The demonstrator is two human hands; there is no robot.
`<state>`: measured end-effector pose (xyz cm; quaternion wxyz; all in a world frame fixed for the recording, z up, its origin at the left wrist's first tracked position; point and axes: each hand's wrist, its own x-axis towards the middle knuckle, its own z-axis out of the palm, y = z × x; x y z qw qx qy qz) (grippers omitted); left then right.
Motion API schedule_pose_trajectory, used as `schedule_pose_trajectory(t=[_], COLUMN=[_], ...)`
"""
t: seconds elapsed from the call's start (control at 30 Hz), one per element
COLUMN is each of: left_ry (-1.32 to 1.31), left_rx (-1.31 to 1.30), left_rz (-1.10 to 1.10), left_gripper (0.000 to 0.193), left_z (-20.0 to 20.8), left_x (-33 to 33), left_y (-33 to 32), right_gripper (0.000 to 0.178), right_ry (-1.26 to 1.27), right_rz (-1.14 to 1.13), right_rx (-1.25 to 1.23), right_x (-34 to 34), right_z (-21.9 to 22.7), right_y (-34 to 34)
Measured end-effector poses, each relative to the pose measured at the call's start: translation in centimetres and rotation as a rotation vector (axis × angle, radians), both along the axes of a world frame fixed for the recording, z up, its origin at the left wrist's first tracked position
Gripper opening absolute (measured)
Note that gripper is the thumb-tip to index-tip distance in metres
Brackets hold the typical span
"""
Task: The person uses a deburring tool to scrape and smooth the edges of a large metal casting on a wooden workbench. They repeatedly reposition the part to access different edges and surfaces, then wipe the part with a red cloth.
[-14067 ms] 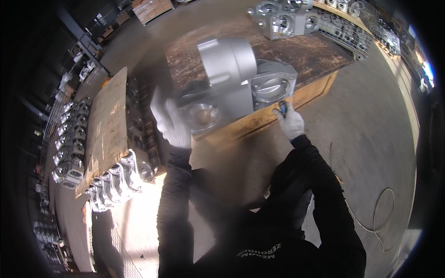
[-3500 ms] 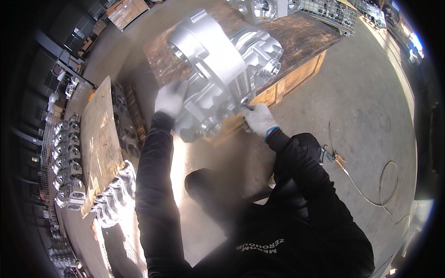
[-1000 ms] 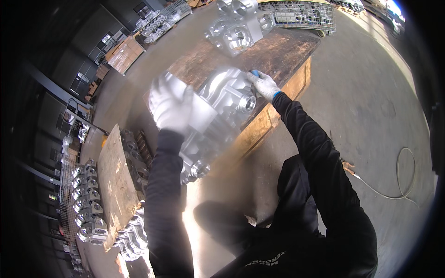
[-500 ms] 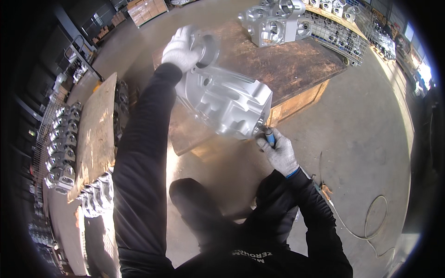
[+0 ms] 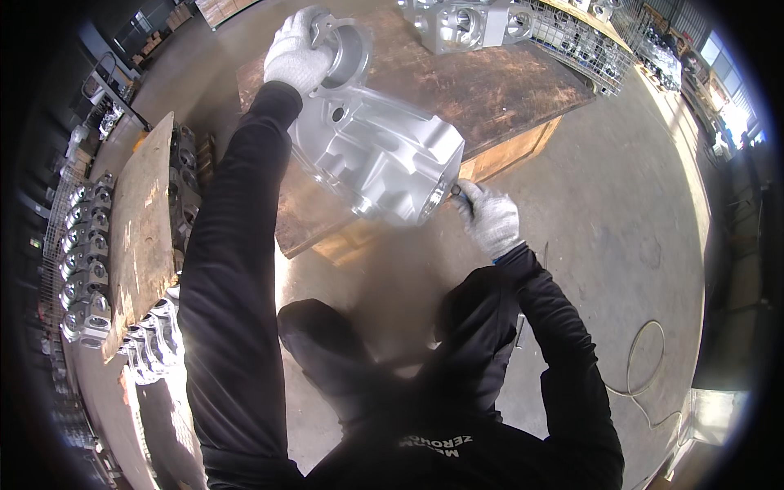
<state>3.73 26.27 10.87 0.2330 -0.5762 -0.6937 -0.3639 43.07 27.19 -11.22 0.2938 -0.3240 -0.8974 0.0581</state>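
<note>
A large silver metal casting (image 5: 380,155) with a round ring end is tilted over the near edge of the wooden-topped bench. My gloved left hand (image 5: 298,55) is closed on the rim of the ring at the casting's far left end. Close to the right end face is my gloved right hand (image 5: 492,219), its fingers closed around a small hand tool (image 5: 456,189). Only the tool's dark tip shows beside the casting; the blue handle seen earlier is hidden by the hand. Whether the tip touches the metal I cannot tell.
More silver castings (image 5: 465,26) stand on the bench top (image 5: 506,90) at the far right. To my left, rows of castings (image 5: 86,269) flank a wooden board (image 5: 140,229). A thin hose (image 5: 630,359) loops on the floor at right. Wire cages (image 5: 584,61) stand behind the bench.
My right hand has turned, so the blue handle no longer shows. The whole view has shifted slightly; my left hand keeps its hold on the casting's ring.
</note>
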Motion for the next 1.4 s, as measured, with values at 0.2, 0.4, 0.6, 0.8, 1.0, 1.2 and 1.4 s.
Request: schedule_pose_trajectory(t=[0.2,0.4,0.6,0.8,1.0,1.2,1.4], left_ry=[-0.012,-0.043,-0.003,0.028,-0.004,-0.062,-0.175], left_rx=[-0.006,0.022,0.016,0.018,-0.021,-0.027,-0.073], left_rz=[0.015,-0.041,-0.055,-0.028,-0.024,-0.041,-0.124], left_gripper=[0.055,0.065,0.060,0.056,0.062,0.065,0.062], left_z=[-0.2,0.2,-0.3,-0.4,-0.1,0.5,0.7], left_x=[0.5,1.2,0.2,-0.4,0.7,1.4,0.9], left_y=[-0.1,-0.3,-0.1,0.0,-0.4,-0.9,-1.1], right_gripper=[0.027,0.024,0.033,0.033,0.031,0.037,0.036], right_ry=[0.011,-0.125,-0.007,0.780,0.366,0.684,0.150], right_rz=[-0.139,0.110,0.224,0.276,-0.058,0.062,0.048], right_rx=[-0.359,-0.119,-0.206,-1.219,-0.771,-0.648,0.061], right_x=[-1.9,-0.2,0.5,-1.0,-1.4,-0.6,-12.0], right_z=[-1.5,8.7,10.5,1.5,-2.1,9.3,18.0], right_y=[-7.3,-7.4,0.9,-0.3,-6.6,-5.0,2.3])
